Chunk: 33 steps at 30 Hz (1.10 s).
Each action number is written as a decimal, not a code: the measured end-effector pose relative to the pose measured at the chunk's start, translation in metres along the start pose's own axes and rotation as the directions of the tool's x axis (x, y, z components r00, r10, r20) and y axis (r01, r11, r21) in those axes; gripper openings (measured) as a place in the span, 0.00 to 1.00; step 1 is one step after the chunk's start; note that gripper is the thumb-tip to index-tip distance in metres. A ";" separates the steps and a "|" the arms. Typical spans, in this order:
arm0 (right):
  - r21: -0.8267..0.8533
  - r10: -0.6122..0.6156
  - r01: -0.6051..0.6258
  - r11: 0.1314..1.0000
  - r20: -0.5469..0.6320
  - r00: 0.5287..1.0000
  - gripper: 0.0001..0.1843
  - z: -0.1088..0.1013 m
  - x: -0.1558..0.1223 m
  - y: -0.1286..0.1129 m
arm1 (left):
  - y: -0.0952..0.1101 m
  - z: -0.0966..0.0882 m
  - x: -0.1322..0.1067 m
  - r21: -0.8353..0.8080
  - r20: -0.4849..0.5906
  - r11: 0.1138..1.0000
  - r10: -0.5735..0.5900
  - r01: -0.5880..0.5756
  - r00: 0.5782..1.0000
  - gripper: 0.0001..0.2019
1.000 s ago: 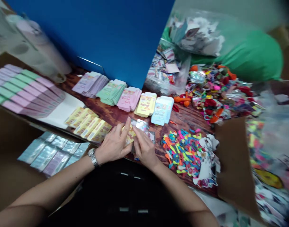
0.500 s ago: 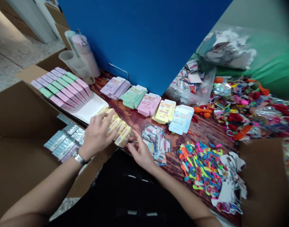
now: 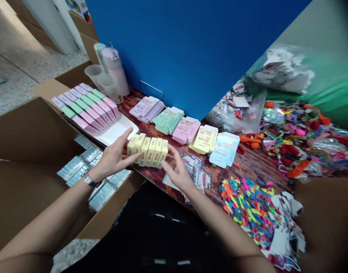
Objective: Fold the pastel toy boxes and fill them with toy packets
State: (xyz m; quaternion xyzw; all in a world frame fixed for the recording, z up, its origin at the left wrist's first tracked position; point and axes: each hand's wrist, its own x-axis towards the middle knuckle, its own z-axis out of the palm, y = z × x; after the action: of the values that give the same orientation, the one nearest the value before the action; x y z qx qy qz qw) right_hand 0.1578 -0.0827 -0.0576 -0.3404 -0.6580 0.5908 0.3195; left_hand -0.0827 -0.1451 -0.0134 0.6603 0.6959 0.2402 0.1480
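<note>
so, entry one on my feed: a row of about six folded yellow boxes [image 3: 147, 151], standing side by side on the table [image 3: 249, 165] near its front edge. left hand [image 3: 112, 157] open, fingers spread at the row's left end; right hand [image 3: 178, 170] open, fingertips at the right end. neither grips anything, and i cannot tell if they touch the row. made up so far: these, plus pink and green boxes [image 3: 85, 110] in rows on a white board [image 3: 119, 131] to the left. still flat: lilac, green, pink, yellow and pale blue stacks of card [image 3: 186, 130] along the back. loose printed cards [image 3: 195, 176] lie just beyond the right hand. open wood remains between them and the balloons [image 3: 248, 212]. past the front edge, left, a cardboard carton [image 3: 25, 197] of foil packets [image 3: 79, 167].
</note>
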 end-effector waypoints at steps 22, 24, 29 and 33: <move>-0.612 -0.393 0.403 0.680 0.159 0.906 0.33 -0.012 0.031 -0.013 | 0.017 0.028 -0.031 0.182 -0.199 0.972 0.182 -0.147 0.963 0.32; -0.545 -0.421 0.453 0.706 0.191 0.887 0.36 -0.003 0.058 -0.025 | 0.015 0.013 -0.031 0.252 -0.304 0.964 0.157 -0.079 0.940 0.32; -0.346 -0.459 0.544 0.764 0.301 0.836 0.41 0.049 0.148 -0.025 | -0.027 -0.014 -0.018 0.413 -0.475 0.890 0.030 0.193 0.879 0.28; -0.288 -0.395 0.491 0.822 0.333 0.856 0.42 0.085 0.198 0.000 | -0.068 -0.013 -0.005 0.404 -0.474 0.866 -0.076 0.294 0.877 0.27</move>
State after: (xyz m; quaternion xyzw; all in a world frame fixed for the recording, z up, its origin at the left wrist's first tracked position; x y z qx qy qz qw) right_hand -0.0242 0.0329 -0.0621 -0.1498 -0.8525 0.4067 0.2921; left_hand -0.1464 -0.1527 -0.0387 0.5321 0.8095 0.1947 -0.1538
